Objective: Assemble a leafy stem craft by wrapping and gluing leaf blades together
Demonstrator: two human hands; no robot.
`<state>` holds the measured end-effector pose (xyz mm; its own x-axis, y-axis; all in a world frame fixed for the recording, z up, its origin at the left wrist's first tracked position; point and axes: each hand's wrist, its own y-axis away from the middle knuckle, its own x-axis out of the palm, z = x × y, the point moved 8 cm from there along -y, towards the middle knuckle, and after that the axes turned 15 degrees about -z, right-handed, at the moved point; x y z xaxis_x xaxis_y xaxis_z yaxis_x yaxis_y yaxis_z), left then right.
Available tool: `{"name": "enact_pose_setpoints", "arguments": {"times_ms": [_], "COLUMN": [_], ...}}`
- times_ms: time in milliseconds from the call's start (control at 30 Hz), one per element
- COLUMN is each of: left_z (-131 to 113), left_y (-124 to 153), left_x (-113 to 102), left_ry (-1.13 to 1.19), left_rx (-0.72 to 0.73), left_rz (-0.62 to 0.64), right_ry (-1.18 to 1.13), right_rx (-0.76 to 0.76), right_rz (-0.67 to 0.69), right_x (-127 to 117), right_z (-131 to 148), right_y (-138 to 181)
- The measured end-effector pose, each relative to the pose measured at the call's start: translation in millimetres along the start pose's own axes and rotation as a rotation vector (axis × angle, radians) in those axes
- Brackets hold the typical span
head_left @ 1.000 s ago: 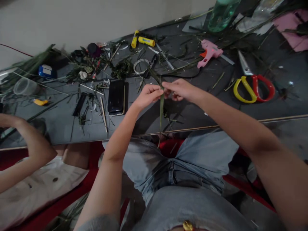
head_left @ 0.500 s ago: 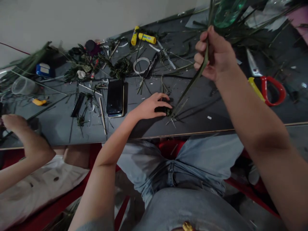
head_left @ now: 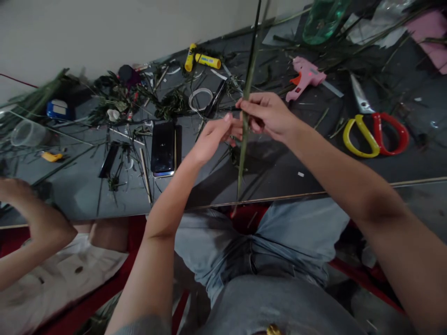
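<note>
A long green leaf strip (head_left: 243,153) stands nearly upright in front of me, its upper end rising past the table's back edge. My right hand (head_left: 270,114) pinches it around the middle between thumb and fingers. Just left of the strip is my left hand (head_left: 214,137), fingers stretched out and thumb raised. Its fingertips come close to the strip; whether they touch it I cannot tell. Below the hands, a small dark green leafy piece (head_left: 235,156) lies on the table, partly hidden by the strip and my left hand.
Scissors (head_left: 375,132) and a pink glue gun (head_left: 305,77) lie to the right, with a green bottle (head_left: 323,23) behind. Left are a phone (head_left: 163,148), a tape ring (head_left: 200,99), glue sticks (head_left: 208,60) and leaf scraps. Another person's arm (head_left: 38,214) rests at far left.
My right hand has come down and left with the strip, uncovering the glue gun. My left hand has lifted off the small leafy piece towards the strip.
</note>
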<state>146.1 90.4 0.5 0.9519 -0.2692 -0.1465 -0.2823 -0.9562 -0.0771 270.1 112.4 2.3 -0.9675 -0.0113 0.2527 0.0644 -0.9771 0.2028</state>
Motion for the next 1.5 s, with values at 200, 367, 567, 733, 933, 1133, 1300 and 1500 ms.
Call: {"name": "enact_pose_setpoints", "arguments": {"times_ms": [200, 367, 567, 733, 933, 1133, 1300, 1500], "left_z": [1.6, 13.6, 12.1, 7.7, 27.9, 52.2, 59.2, 68.3], "left_y": [11.7, 11.5, 42.8, 92.6, 92.8, 81.0, 79.7, 86.7], "left_x": [21.0, 7.2, -14.5, -6.3, 3.7, 19.2, 25.8, 5.2], "left_ry": [0.059, 0.236, 0.369, 0.378, 0.403, 0.575, 0.654, 0.597], "left_rx": [-0.281, -0.388, -0.135, 0.029, -0.079, -0.312, -0.375, -0.286], "left_rz": [-0.063, -0.332, -0.849, -1.041, -0.864, -0.775, -0.852, -1.052], "right_ry": [0.417, 0.652, 0.815, 0.824, 0.872, 1.038, 1.155, 1.316], "right_rx": [-0.318, -0.232, -0.449, -0.499, -0.578, -0.635, -0.736, -0.692], "right_rz": [-0.107, -0.201, -0.063, 0.02, 0.16, 0.154, 0.042, -0.822], "right_x": [-2.6, -35.5, -31.3, -18.1, -16.7, -27.8, -27.9, -120.6], "right_z": [30.5, 27.4, 10.6, 13.8, 17.8, 8.2, 7.2, 55.7], "right_y": [-9.0, 14.6, 73.8, 80.9, 69.1, 65.8, 69.9, 78.8]}}
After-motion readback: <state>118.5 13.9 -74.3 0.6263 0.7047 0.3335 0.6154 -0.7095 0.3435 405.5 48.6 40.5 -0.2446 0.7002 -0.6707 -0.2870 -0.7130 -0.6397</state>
